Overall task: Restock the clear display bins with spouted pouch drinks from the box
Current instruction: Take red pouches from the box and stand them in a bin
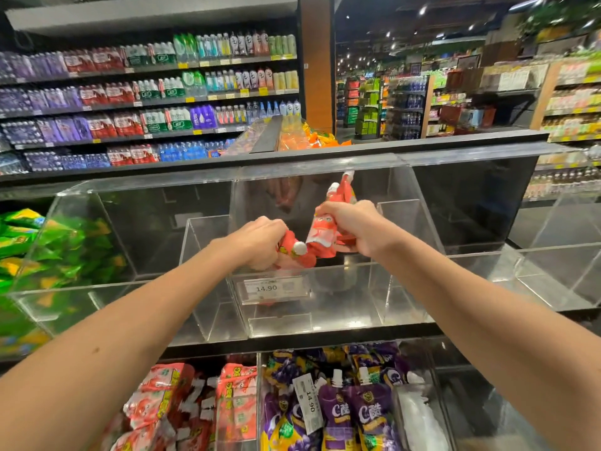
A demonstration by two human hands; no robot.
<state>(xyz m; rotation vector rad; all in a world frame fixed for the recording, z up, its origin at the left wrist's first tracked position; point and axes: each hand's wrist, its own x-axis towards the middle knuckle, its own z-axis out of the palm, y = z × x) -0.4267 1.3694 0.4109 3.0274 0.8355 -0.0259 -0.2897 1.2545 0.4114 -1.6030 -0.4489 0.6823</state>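
My left hand (260,240) curls round a bunch of red pouches (294,252), one white cap poking out toward me. My right hand (353,226) grips more of them, spouts tilted up and away. Both hands are close together over the front wall of the middle bin (341,288), at the upper shelf's front edge, just above its price tag (274,288) reading 14.90. The left bin (81,203) holds green pouches (55,252). Below, the lower shelf's bins hold red packs (175,405) and purple pouches (364,415).
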